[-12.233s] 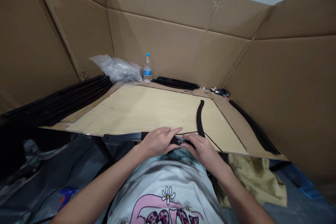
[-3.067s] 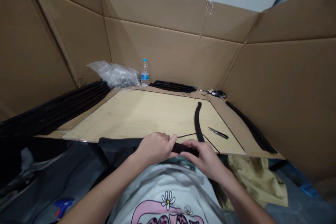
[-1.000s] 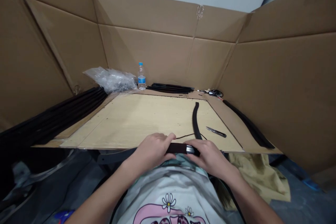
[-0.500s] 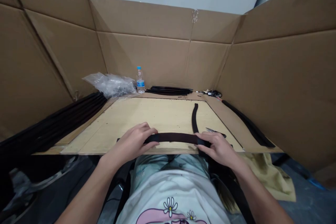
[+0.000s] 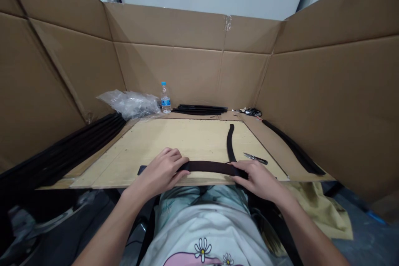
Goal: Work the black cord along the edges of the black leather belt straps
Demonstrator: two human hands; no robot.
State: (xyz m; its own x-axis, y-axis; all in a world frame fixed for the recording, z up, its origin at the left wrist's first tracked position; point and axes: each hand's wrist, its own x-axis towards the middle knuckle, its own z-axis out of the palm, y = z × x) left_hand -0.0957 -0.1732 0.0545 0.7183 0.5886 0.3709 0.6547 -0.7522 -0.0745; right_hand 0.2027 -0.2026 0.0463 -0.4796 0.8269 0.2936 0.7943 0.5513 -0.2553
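Observation:
A long black rubber strip (image 5: 205,167) lies across the near edge of the plywood board (image 5: 174,141). My left hand (image 5: 160,172) rests on its left part with fingers curled over it. At the strip's right end my right hand (image 5: 257,178) grips it, fingers closed. A second black strip (image 5: 230,143) runs away from the right hand toward the back of the board. A small knife (image 5: 255,158) lies just beyond my right hand.
Cardboard walls (image 5: 193,62) enclose the board on three sides. Stacks of black strips lie at the left (image 5: 71,149), back (image 5: 199,109) and right (image 5: 291,147). A water bottle (image 5: 165,98) and a clear plastic bag (image 5: 131,103) stand at the back left. A yellow cloth (image 5: 314,208) hangs at lower right.
Both hands have lifted the strip from my lap up onto the board's near edge and spread apart along it. The camera has tilted upward.

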